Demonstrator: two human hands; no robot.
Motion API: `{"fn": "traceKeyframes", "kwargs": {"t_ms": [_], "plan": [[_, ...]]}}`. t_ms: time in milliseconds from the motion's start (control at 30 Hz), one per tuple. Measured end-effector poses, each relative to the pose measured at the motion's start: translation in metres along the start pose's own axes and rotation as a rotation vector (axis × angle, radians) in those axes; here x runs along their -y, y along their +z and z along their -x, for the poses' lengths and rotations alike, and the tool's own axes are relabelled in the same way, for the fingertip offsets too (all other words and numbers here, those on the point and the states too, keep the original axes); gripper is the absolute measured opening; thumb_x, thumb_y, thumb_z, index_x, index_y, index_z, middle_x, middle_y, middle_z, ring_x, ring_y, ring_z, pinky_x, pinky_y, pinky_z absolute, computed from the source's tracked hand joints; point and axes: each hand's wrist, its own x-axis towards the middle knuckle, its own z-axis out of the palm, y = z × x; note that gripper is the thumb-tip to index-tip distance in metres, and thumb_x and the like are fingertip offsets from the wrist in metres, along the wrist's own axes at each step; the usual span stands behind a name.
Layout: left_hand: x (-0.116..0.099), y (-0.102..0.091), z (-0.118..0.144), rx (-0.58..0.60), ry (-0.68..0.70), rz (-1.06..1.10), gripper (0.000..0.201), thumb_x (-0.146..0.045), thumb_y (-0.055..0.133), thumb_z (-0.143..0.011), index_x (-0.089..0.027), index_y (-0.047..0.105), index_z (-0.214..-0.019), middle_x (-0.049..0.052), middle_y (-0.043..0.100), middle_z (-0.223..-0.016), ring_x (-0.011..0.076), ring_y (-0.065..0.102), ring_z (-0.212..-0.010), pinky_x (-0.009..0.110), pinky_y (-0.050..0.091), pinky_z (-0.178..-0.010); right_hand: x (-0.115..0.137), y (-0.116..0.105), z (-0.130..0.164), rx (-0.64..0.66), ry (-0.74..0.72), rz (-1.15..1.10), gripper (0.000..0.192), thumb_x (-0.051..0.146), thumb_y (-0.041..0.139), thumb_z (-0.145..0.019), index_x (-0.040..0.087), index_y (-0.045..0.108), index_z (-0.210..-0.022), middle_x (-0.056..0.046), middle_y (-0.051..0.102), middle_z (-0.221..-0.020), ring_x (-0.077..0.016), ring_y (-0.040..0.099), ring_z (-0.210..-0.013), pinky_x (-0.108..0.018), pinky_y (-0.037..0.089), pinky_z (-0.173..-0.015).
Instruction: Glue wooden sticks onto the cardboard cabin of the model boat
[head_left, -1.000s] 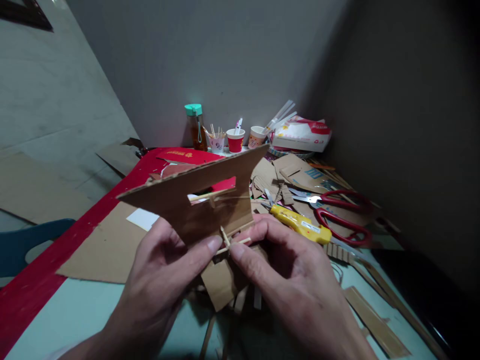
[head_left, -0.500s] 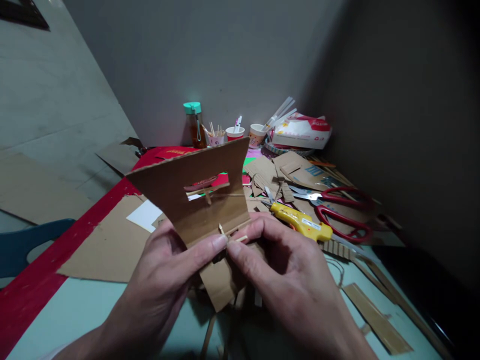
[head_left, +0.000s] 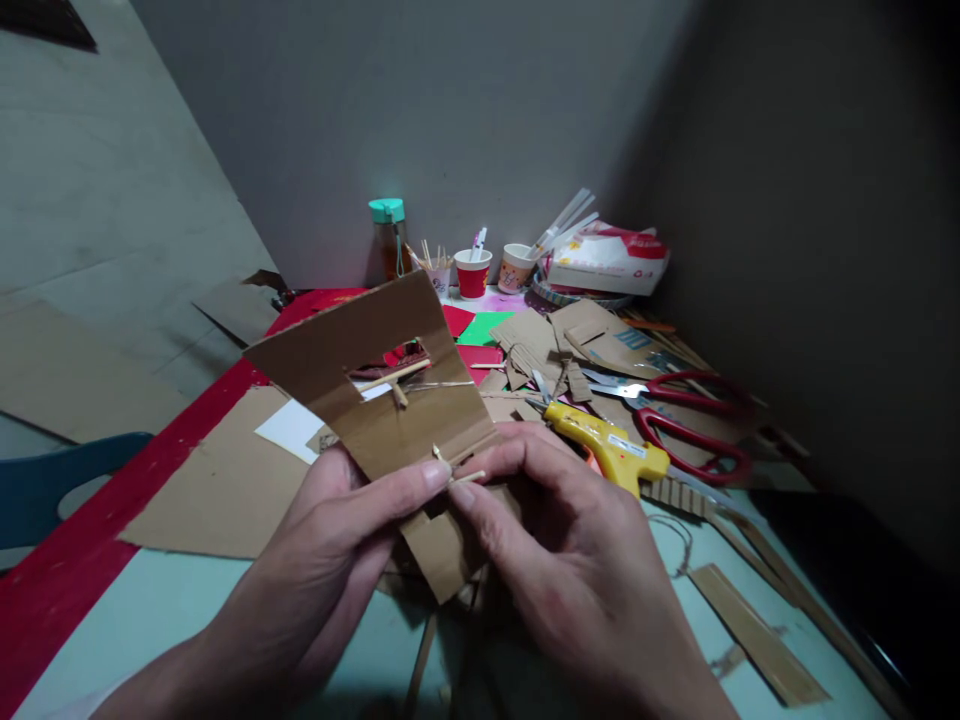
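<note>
A folded piece of brown cardboard point(head_left: 420, 425) is tilted up between my hands. It has a rectangular cut-out, with a small wooden stick point(head_left: 397, 376) across it. My left hand point(head_left: 330, 545) grips the cardboard's lower left side, its thumb pressing near the fold. Between the thumb and forefinger of my right hand point(head_left: 570, 530), a short pale stick point(head_left: 472, 477) is pinched at the fold, close to the left thumb tip. A second pointed stick end point(head_left: 439, 453) pokes up by that thumb. Below hangs a cardboard flap point(head_left: 442, 560); the fingers behind the cardboard are hidden.
To the right lie a yellow glue gun point(head_left: 600, 440), red-handled scissors point(head_left: 694, 395) and cardboard scraps point(head_left: 529, 340). Paper cups point(head_left: 472, 275) and a teal-lidded bottle point(head_left: 388, 225) stand at the back. Left is a large cardboard sheet point(head_left: 202, 480); a dark flat object point(head_left: 832, 570) sits at right.
The cardboard's upper panel has turned and swung left, uncovering more red and green paper behind it. Both hands keep nearly the same place and grip.
</note>
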Motion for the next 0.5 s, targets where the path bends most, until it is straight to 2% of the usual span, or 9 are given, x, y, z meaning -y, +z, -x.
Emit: {"fn": "traceKeyframes", "kwargs": {"t_ms": [133,233,333,500], "plan": [[-0.0011,0.0014,-0.0025,0.080,0.008,0.009,0.013,-0.014,0.087,-0.076,-0.020,0.076,-0.072,0.001,0.083,-0.081,0.0231,0.080,-0.090,0.030,0.066,-0.085,-0.0028,-0.0001,0.0022,-0.027,-0.107,0.090,0.009,0.018,0.062,-0.090,0.019,0.067,-0.083,-0.003,0.068,-0.092,-0.0184,0.065,-0.087,-0.035,0.048,-0.077],[-0.0016,0.0001,-0.0021,0.079,0.002,0.008,0.014,-0.012,0.086,-0.077,-0.021,0.077,-0.073,0.000,0.083,-0.083,0.0221,0.079,-0.094,0.027,0.065,-0.084,-0.0044,0.0002,0.0047,-0.070,-0.186,0.171,0.009,0.015,0.063,-0.091,0.019,0.068,-0.085,-0.002,0.069,-0.093,-0.0152,0.066,-0.087,-0.030,0.048,-0.077],[-0.0017,-0.0017,-0.0017,0.052,-0.017,0.014,0.019,-0.011,0.087,-0.076,-0.023,0.075,-0.068,-0.001,0.082,-0.081,0.0209,0.079,-0.093,0.024,0.065,-0.079,-0.0058,0.0012,0.0062,-0.098,-0.262,0.228,0.008,0.015,0.064,-0.092,0.017,0.069,-0.085,-0.003,0.070,-0.094,-0.0135,0.067,-0.085,-0.026,0.050,-0.074],[-0.0029,-0.0010,-0.0023,0.094,0.006,0.017,0.022,-0.014,0.090,-0.073,-0.022,0.073,-0.062,-0.002,0.080,-0.074,0.0203,0.079,-0.087,0.018,0.063,-0.066,-0.0056,0.0010,0.0059,-0.134,-0.360,0.279,0.010,0.011,0.064,-0.093,0.017,0.068,-0.086,-0.003,0.070,-0.096,-0.0114,0.068,-0.087,-0.021,0.052,-0.078]]}}
